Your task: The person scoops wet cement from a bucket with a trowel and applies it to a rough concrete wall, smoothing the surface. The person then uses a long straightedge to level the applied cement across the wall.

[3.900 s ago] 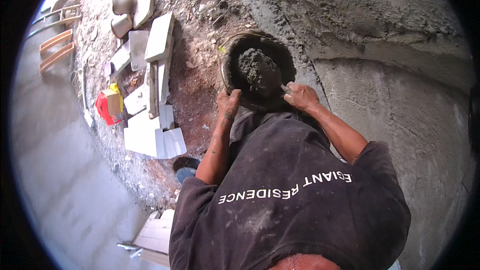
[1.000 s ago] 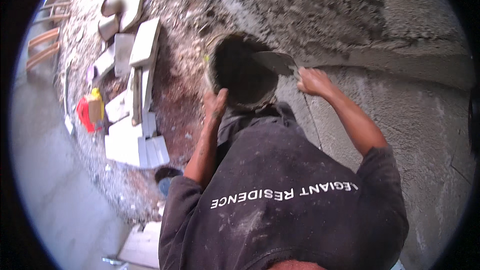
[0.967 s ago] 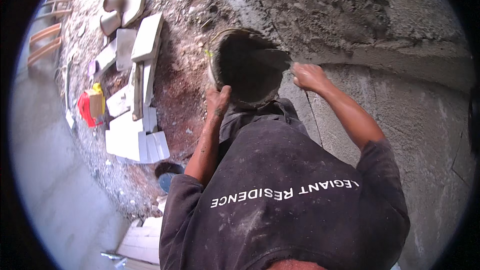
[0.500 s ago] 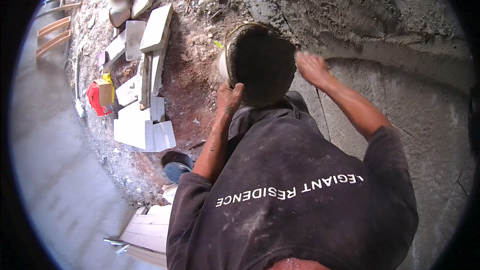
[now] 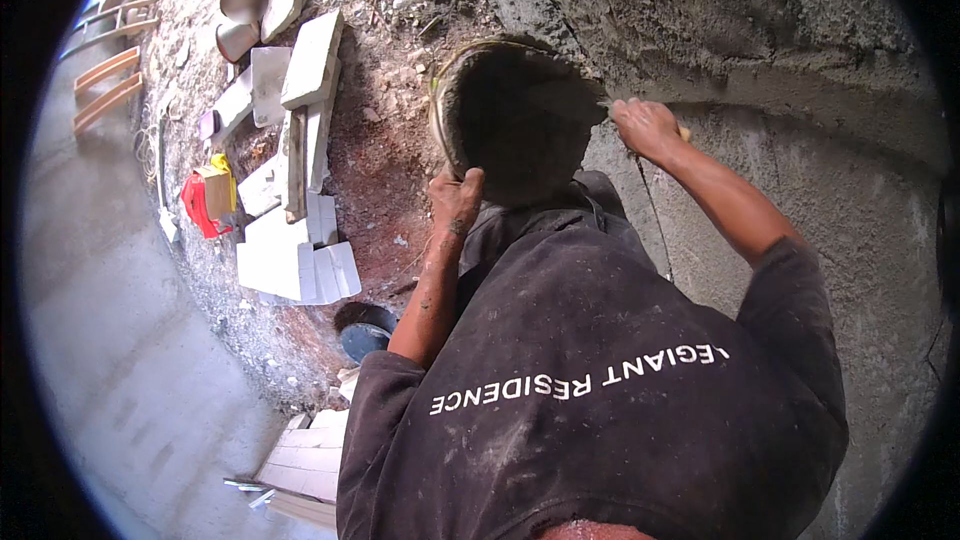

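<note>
Gripping left hand (image 5: 457, 198): clenched on the near-left rim of the bucket (image 5: 438, 120), probably to steady it and keep its mouth tipped toward the person.
Bucket: in front of the person, just beyond the dark trousers (image 5: 608, 205); it seems braced against the legs, which would stop it sliding.
Right hand (image 5: 645, 127): closed around the handle of a trowel (image 5: 565, 90), a pale butt showing behind the fist; it sits outside the right rim, apparently so the blade can enter sideways.
Bucket's inside: deep in shadow around the blade; how much it holds is hard to tell.
White blocks (image 5: 312, 58): piled on the dirt at left with a wooden batten (image 5: 296, 165), well apart from both hands, perhaps to leave elbow room.
Dark round tub (image 5: 365, 340): just beside the left sleeve (image 5: 385, 390).
</note>
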Demonstrator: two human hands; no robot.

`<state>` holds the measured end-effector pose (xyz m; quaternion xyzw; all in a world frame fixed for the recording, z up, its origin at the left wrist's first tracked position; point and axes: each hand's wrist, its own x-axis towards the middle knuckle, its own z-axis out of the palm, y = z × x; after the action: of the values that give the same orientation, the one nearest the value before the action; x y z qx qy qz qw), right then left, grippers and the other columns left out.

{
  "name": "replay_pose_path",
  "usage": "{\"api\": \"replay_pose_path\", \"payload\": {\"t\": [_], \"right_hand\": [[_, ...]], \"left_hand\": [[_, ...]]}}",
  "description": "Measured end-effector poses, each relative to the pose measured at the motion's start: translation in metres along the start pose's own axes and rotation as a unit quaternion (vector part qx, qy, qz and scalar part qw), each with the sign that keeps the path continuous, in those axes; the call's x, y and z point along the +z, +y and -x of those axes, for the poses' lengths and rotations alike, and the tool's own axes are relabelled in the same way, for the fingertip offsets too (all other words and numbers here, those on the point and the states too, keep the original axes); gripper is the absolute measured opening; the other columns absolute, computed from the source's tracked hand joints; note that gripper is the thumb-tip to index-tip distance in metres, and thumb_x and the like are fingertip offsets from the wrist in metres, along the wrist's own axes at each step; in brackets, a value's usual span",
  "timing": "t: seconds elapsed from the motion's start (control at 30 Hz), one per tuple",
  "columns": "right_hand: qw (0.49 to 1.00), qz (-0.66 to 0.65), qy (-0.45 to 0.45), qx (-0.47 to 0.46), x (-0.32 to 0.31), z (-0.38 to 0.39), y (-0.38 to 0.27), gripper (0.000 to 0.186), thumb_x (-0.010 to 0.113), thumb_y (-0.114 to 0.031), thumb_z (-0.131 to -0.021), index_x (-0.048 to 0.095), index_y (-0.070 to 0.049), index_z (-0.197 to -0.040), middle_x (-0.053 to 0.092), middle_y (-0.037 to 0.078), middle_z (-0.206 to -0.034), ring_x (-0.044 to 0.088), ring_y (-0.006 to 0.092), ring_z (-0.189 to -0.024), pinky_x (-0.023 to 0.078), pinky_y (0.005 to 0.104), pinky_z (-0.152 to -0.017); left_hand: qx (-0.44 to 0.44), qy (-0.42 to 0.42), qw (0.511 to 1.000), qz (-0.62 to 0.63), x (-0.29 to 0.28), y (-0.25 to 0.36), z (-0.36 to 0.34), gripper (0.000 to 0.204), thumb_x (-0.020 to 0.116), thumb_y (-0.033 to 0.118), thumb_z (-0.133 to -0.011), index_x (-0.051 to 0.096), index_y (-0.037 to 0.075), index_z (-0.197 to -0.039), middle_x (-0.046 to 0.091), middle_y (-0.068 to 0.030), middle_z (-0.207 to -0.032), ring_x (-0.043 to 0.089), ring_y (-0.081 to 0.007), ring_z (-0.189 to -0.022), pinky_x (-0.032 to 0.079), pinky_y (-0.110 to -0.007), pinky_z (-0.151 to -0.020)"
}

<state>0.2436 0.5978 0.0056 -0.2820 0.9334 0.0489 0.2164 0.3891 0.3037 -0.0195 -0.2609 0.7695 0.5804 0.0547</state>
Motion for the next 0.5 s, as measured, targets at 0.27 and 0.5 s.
{"api": "replay_pose_path", "payload": {"t": [0.27, 0.5], "right_hand": [[0.961, -0.218, -0.166, -0.039, 0.064, -0.01, -0.102, 0.028, 0.054, -0.025, -0.074, 0.064, -0.005, -0.091, 0.063, 0.017, -0.092, 0.06, 0.0334, -0.085, 0.049, 0.0416, -0.072], [0.922, -0.382, -0.045, 0.042, 0.027, 0.004, -0.132, 0.033, 0.055, -0.027, -0.073, 0.054, -0.003, -0.095, 0.059, 0.024, -0.089, 0.056, 0.0402, -0.087, 0.044, 0.0466, -0.076]], "left_hand": [[0.033, -0.045, 0.997, 0.046, -0.003, -0.005, 0.012, 0.024, 0.055, 0.025, -0.08, 0.057, 0.002, -0.087, 0.055, 0.0008, -0.068, 0.048, -0.0086, -0.066, 0.042, -0.027, -0.06], [-0.019, -0.02, 0.995, 0.099, -0.015, 0.002, 0.001, 0.016, 0.057, 0.016, -0.078, 0.057, 0.0, -0.079, 0.053, 0.0033, -0.065, 0.045, -0.0063, -0.058, 0.039, -0.023, -0.052]]}}
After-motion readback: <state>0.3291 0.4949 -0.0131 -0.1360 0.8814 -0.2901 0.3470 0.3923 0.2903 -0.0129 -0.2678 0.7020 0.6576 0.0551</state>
